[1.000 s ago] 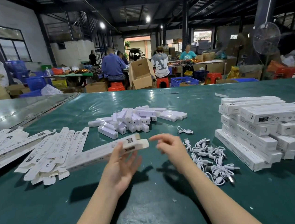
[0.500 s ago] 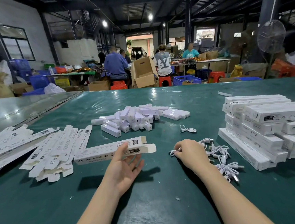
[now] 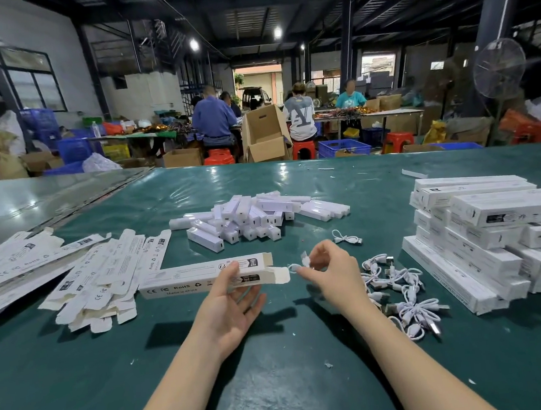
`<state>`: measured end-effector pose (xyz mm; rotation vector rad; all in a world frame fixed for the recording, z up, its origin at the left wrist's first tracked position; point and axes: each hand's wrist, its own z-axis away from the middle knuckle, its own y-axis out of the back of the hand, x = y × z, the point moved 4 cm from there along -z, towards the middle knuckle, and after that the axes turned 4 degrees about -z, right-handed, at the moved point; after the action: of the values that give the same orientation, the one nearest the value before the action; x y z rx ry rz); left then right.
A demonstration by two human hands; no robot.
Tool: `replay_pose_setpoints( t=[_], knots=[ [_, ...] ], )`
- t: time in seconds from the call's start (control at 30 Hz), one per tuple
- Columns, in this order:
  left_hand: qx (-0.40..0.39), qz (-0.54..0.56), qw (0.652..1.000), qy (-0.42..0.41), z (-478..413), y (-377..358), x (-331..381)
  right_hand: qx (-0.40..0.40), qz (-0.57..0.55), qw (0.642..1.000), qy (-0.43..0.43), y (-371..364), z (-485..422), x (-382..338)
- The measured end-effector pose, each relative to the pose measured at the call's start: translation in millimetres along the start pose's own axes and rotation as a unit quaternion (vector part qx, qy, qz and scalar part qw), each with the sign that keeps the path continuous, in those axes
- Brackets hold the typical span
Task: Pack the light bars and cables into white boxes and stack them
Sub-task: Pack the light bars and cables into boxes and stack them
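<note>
My left hand (image 3: 230,301) holds a long white box (image 3: 184,279) level above the green table, its right end flap open. My right hand (image 3: 329,273) pinches a coiled white cable (image 3: 300,264) just off that open end. A heap of white light bars (image 3: 257,215) lies further back at centre. Loose white cables (image 3: 397,285) are scattered to the right of my right hand, and one cable (image 3: 347,239) lies apart behind it. A stack of packed white boxes (image 3: 494,234) sits at the right.
Flat unfolded box blanks (image 3: 99,278) are spread at the left, with more blanks (image 3: 15,259) near the table's left edge. Beyond the green table (image 3: 278,384), people sit at other benches among cardboard cartons, red stools and blue crates. A fan stands at the far right.
My right hand reached into the cable pile, took one cable and brought it left to the box's open end. My left hand kept hold of the box.
</note>
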<state>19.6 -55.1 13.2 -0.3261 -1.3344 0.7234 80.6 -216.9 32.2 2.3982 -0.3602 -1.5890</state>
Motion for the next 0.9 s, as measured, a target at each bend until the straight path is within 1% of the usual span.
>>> replay_pose_setpoints(
  t=[0.07, 0.17, 0.23, 0.33, 0.4, 0.53, 0.7, 0.9],
  knots=[
    [-0.001, -0.006, 1.000, -0.014, -2.1, 1.0, -0.6, 0.024, -0.091, 0.996, -0.006, 1.9, 1.2, -2.9],
    [-0.015, -0.017, 0.999, -0.041, -4.0, 2.1, -1.0, 0.029, -0.231, 0.972, -0.018, 2.5, 1.2, -5.9],
    [-0.025, -0.014, 0.998, -0.055, -4.3, 2.7, -1.1, 0.005, -0.294, 0.955, -0.031, -1.1, 1.7, -7.3],
    [-0.026, -0.006, 0.997, -0.066, -4.8, 3.5, -1.7, -0.061, -0.340, 0.937, -0.060, -8.7, 2.8, -6.0],
    [-0.027, 0.003, 0.998, -0.060, -5.8, 4.2, -1.8, -0.107, -0.347, 0.929, -0.071, -13.4, 3.8, -5.7],
    [-0.030, -0.015, 0.998, -0.046, -5.8, 3.8, -1.7, -0.153, -0.300, 0.940, -0.055, -18.6, 6.2, -8.1],
    [-0.065, -0.089, 0.991, -0.073, -3.5, 0.9, -3.5, -0.156, -0.310, 0.936, -0.053, -16.6, 5.6, -8.7],
    [-0.108, -0.089, 0.988, -0.065, -1.5, 0.1, -0.2, -0.179, -0.308, 0.933, -0.053, -14.5, 3.9, -8.5]
  ],
)
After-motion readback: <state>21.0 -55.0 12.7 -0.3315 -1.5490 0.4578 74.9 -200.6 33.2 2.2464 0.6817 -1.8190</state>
